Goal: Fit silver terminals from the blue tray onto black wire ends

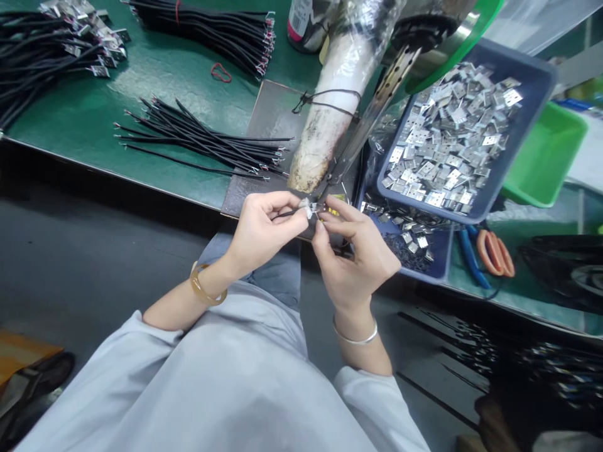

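Note:
My left hand [268, 223] pinches a short black cable [284, 215] over the bench's front edge. At its fingertips sits a small whitish and metallic piece [308, 208], too small to tell exactly. My right hand [351, 242] meets it from the other side, thumb and fingers bent together round something tiny that I cannot make out. A slim metal tool [353, 144], apparently a soldering iron, slants down to that spot from above. Beside it, a pale stained tube [325, 125] wrapped in film ends just above my hands. Loose black cables [202, 141] with stripped ends lie partly on a dark plate [273, 113].
A blue tray [509, 163] of metal connector shells stands at right, above another blue tray [440, 267] of small parts. Pliers [473, 254] and a green bin [549, 157] lie beyond. Cable bundles [207, 31] and a bottle [304, 25] occupy the bench's back.

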### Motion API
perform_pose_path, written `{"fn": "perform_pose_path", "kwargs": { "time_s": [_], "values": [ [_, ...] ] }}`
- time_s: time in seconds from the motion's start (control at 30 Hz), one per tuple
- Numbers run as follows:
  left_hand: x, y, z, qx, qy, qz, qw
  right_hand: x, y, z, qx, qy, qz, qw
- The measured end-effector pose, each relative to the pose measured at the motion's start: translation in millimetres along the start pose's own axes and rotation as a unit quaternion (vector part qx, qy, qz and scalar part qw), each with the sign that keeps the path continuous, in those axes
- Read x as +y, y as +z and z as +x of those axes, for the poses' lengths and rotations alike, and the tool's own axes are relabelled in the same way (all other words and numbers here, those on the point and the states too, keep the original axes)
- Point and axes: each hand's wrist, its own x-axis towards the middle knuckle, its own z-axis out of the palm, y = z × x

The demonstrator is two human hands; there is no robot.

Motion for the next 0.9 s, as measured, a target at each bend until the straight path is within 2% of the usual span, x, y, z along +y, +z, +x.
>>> {"fn": "perform_pose_path", "kwargs": {
  "time_s": [0.37,0.57,0.8,0.9],
  "values": [
    [6.4,0.9,-2.4,0.011,0.026,0.014,1.0,-5.8,-4.6,4.4,0.005,0.0,0.0,1.0],
    [3.9,-1.0,-2.1,-0.006,0.01,0.04,0.999,-3.2,-3.6,4.3,-0.003,-0.014,-0.016,1.0],
    [6.2,0.8,-3.4,-0.005,0.051,0.062,0.997,-6.2,-3.1,10.4,0.019,-0.026,-0.017,0.999],
    [6.1,-1.0,-3.8,-0.017,0.043,0.069,0.997,-6.1,-3.0,8.5,0.017,-0.016,-0.005,1.0]
  ]
}}
